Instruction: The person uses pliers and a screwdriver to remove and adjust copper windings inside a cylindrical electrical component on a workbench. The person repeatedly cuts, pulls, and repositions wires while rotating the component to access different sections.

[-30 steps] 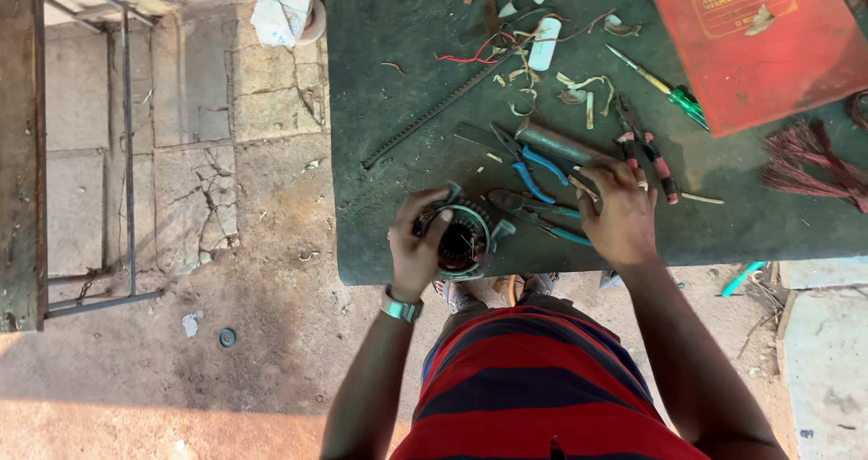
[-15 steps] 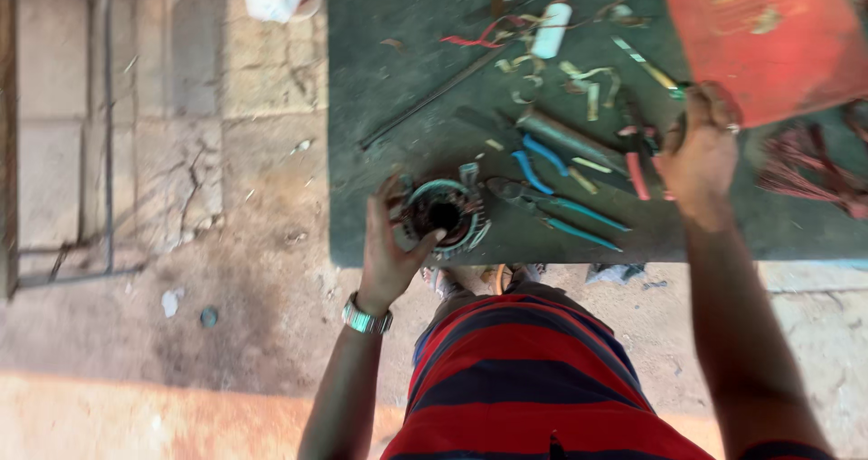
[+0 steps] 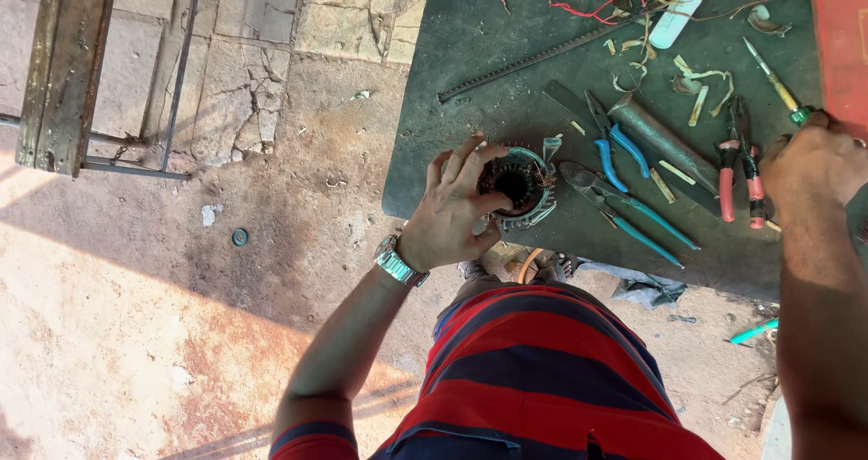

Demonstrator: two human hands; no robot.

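My left hand (image 3: 452, 208) grips a round motor stator (image 3: 523, 185) with copper windings, resting at the near edge of a dark green worktable (image 3: 488, 53). My right hand (image 3: 818, 163) is far to the right, fingers curled around the green handle of a thin screwdriver (image 3: 774, 80) that lies on the table. Blue-handled pliers (image 3: 617, 145), a second blue-handled tool (image 3: 633, 216) and red-handled pliers (image 3: 740, 166) lie between the two hands.
A long toothed metal strip (image 3: 533, 57), a grey metal tool (image 3: 665, 143), a white tube (image 3: 675, 17), red wire (image 3: 588, 9) and paper scraps lie on the table. A red box (image 3: 841, 35) sits at the right edge. A rusty metal frame (image 3: 68, 71) stands on the cracked floor at left.
My right hand moved away from the tools beside the stator, out to the right, and closed on the screwdriver's green handle. My left hand stayed on the stator.
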